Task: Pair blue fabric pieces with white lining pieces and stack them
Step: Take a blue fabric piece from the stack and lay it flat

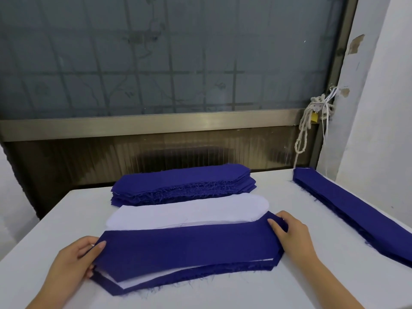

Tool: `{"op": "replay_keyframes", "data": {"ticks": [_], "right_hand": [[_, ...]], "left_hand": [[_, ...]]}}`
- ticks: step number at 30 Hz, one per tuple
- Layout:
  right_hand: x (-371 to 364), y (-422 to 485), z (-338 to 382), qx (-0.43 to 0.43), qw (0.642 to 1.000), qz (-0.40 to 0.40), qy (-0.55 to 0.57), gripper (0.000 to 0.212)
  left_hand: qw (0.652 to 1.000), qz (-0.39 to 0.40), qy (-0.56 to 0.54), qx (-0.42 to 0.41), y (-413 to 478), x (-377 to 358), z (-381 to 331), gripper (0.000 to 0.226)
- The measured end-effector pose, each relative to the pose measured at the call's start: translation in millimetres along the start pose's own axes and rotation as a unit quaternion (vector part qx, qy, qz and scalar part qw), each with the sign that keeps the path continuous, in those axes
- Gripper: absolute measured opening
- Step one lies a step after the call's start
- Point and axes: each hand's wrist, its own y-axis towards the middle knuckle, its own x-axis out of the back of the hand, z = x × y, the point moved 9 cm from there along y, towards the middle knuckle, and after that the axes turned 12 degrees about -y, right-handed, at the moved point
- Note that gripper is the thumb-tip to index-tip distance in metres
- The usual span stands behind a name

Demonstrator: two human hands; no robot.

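Our left hand (75, 262) pinches the left end of a long dark-blue woven fabric piece with angled ends (189, 248), thumb on top and fingers tucked beneath. Our right hand (292, 236) holds the right end with its fingers curled over the top face; we cannot see its thumb clearly. Neither hand is spread, as both are closed on this one piece, which stretches between them.

The piece's long axis runs left to right, one hand at each tip. Directly under it lies the near stack of paired pieces (200, 274), on the same axis. A sliver of white lining (131, 284) and a blue layer beneath peek out along the near edge. The held piece seems to sit slightly far of that stack, so we judge the coming move to be a short draw toward us and a level drop, both ends together.

Just beyond, touching the held piece's far edge, lies the flat white lining pile with rounded ends (189, 211); our right hand is the nearer one to it. Farther still is a thick stack of frayed blue pieces (182, 180). At the right, well apart, a long blue stack (356, 219) runs near to far on the white table (245, 295). A rope with a brass padlock (314, 118) hangs by the window.
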Motion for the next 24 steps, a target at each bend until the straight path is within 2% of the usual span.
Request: {"op": "replay_keyframes", "data": {"ticks": [4,11,14,17,24], "right_hand": [[-1,-2,-2,-0.003,1.0,0.005,0.01,0.017],[-11,-1,-6,-0.022,0.998,0.046,-0.024,0.013],[-8,-2,-8,-0.043,0.999,0.026,-0.004,0.016],[-4,-2,-11,-0.063,0.998,0.006,0.02,0.02],[-7,-2,-11,-0.058,0.998,0.021,-0.028,0.017]], "left_hand": [[0.999,0.009,0.029,-0.015,0,2,2,0.011],[0.983,0.011,0.16,-0.089,-3,-1,-5,0.022],[0.981,0.009,0.16,-0.11,-3,-1,-8,0.024],[0.979,-0.001,0.153,-0.137,-6,0,-15,0.017],[0.97,0.007,0.192,-0.146,-8,-1,-15,0.028]]}}
